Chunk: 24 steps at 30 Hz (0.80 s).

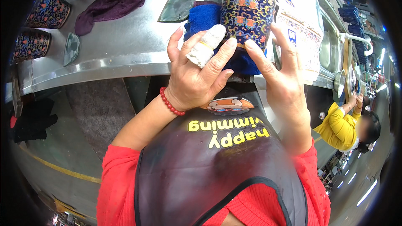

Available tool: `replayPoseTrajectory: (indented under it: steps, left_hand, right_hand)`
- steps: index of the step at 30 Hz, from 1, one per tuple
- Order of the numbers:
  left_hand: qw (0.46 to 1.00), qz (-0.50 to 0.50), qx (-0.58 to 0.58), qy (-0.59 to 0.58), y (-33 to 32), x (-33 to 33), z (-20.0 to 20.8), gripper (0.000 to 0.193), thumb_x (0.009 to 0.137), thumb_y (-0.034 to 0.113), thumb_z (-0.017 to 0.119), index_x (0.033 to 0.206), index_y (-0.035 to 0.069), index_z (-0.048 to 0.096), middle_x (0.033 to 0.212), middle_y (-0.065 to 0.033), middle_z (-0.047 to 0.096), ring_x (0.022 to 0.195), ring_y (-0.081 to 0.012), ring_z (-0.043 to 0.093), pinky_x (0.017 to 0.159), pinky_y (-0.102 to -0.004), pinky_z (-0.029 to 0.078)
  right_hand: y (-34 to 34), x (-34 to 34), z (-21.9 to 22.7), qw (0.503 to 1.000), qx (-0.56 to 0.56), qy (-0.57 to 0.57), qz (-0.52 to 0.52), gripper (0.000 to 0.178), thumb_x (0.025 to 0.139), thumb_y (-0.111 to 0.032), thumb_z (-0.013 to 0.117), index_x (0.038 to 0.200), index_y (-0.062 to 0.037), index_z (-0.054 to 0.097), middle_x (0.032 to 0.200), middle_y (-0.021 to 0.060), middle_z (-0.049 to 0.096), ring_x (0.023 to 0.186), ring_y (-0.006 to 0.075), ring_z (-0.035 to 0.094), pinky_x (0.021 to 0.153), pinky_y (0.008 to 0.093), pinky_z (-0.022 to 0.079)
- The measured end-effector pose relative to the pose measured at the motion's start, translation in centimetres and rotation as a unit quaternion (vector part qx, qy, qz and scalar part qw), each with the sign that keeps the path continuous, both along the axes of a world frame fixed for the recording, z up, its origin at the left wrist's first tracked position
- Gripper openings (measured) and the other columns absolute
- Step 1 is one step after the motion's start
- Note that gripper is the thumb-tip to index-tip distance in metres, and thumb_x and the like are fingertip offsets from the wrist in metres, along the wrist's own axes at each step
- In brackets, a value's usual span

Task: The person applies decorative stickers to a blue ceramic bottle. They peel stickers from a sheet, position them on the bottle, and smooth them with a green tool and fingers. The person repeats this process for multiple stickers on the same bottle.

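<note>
A dark blue vessel [249, 6] with orange flowers and gold scrolls lies in front of me on a blue cloth [204, 19]. My left hand [190, 75] is at its near left edge, fingers spread, with the index fingertip against or very close to the edge. A white cloth finger cover [206, 47] wraps one of its fingers, and red beads circle the wrist. On the near right side, my right hand [287, 86] has its fingers stretched apart, with the thumb tip at the vessel's edge. Neither hand is wrapped around the vessel.
Several similar patterned vessels [48, 10] stand at the far left of the metal worktop [121, 54]. A purple cloth [111, 6] and two glassy scrapers, one large [176, 5] and one small [71, 49], lie nearby. Printed white sheets [303, 37] adjoin a sink [328, 52]. A person in yellow [341, 127] works at right.
</note>
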<state>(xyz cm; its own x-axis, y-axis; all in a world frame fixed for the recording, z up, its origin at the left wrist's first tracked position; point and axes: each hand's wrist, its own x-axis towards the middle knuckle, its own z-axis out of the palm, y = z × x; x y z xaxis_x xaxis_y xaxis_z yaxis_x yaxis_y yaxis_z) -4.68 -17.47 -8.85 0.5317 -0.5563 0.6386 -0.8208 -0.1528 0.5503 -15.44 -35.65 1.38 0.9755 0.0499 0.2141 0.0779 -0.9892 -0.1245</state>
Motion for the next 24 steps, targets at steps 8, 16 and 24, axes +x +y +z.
replayPoseTrajectory:
  steps: [8, 16, 24]
  left_hand:
    - [1.000, -0.006, 0.009, -0.020, 0.2, 0.2, 0.1, 0.049, 0.093, 0.031, 0.070, 0.136, 0.009, 0.065, 0.135, -0.0167, 0.065, 0.121, -0.0321, 0.058, 0.118, -0.0550, 0.021]
    - [0.999, -0.005, 0.035, 0.023, -0.6, 0.9, 0.2, 0.064, 0.095, 0.048, 0.063, 0.145, 0.008, 0.057, 0.141, -0.0158, 0.060, 0.126, -0.0341, 0.050, 0.115, -0.0610, 0.021]
    - [0.998, -0.016, 0.060, -0.032, -0.1, 1.7, 1.0, 0.066, 0.096, 0.050, 0.063, 0.143, 0.004, 0.059, 0.141, -0.0202, 0.059, 0.125, -0.0366, 0.055, 0.118, -0.0567, 0.021]
  right_hand:
    - [0.1, 0.1, 0.0, 1.000, -0.010, 0.010, 0.003, 0.062, 0.080, 0.003, 0.063, 0.137, -0.0220, 0.067, 0.153, 0.0209, 0.043, 0.119, 0.0379, 0.055, 0.101, 0.0453, 0.048]
    - [-0.4, 0.8, -0.4, 1.000, 0.001, -0.022, -0.012, 0.067, 0.078, 0.006, 0.063, 0.139, -0.0217, 0.066, 0.154, 0.0192, 0.043, 0.116, 0.0367, 0.056, 0.100, 0.0451, 0.048]
    - [-0.3, 1.3, 0.3, 1.000, 0.002, -0.011, -0.004, 0.063, 0.079, 0.005, 0.062, 0.137, -0.0177, 0.067, 0.151, 0.0210, 0.045, 0.117, 0.0384, 0.055, 0.102, 0.0456, 0.047]
